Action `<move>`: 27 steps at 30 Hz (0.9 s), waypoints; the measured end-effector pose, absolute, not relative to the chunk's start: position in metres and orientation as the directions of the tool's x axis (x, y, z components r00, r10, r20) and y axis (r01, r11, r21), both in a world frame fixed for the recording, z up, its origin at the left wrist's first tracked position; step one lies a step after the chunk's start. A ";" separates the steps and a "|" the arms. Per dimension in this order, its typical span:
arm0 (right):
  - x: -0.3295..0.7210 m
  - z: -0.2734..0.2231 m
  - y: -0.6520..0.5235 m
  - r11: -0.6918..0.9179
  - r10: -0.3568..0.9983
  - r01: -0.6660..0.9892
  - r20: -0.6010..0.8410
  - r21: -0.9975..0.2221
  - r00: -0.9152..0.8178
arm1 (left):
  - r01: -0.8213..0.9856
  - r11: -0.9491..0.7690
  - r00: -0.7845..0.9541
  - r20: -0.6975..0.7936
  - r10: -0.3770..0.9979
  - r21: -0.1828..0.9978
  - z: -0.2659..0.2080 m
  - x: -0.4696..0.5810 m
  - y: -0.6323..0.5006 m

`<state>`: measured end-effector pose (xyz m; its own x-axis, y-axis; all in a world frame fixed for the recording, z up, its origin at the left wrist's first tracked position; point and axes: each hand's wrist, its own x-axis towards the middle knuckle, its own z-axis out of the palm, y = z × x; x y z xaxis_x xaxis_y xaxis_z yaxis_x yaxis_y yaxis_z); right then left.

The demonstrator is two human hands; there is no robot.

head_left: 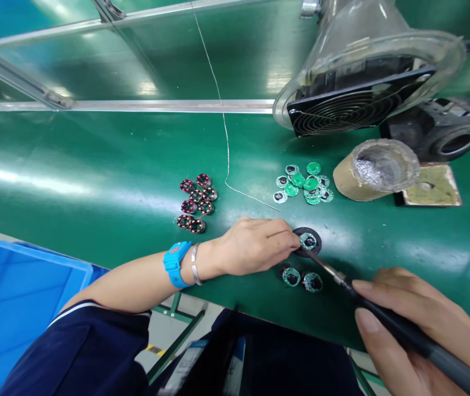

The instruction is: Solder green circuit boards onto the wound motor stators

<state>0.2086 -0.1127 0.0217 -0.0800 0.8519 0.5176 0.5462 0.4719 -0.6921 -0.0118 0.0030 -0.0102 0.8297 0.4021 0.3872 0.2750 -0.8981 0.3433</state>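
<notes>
A small round green circuit board with a dark centre (308, 241) is lying on a flat black round disc (318, 233), its face turning up and showing pale, shiny specks in a ring around the black middle. The left hand (260, 245) is reaching to the board's left rim, thumb and fingertips bunching there; whether they are gripping it, I cannot tell. The right hand (425, 319) is clamping around a black-handled soldering iron with a slim metal shaft (367, 305), whose tip is pointing at the board's lower left edge; contact there is too small to tell. Just below the disc, 2 similar green-and-black round pieces (312, 282) are sitting side by side. A thin silvery wire (227, 148) is hanging above the table, its free end pointing towards the left hand.
</notes>
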 end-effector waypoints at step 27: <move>0.217 0.038 -0.108 0.368 0.889 0.623 0.458 -0.690 -0.017 | 0.274 -0.906 0.829 0.398 0.393 0.324 -0.009 -0.011 0.003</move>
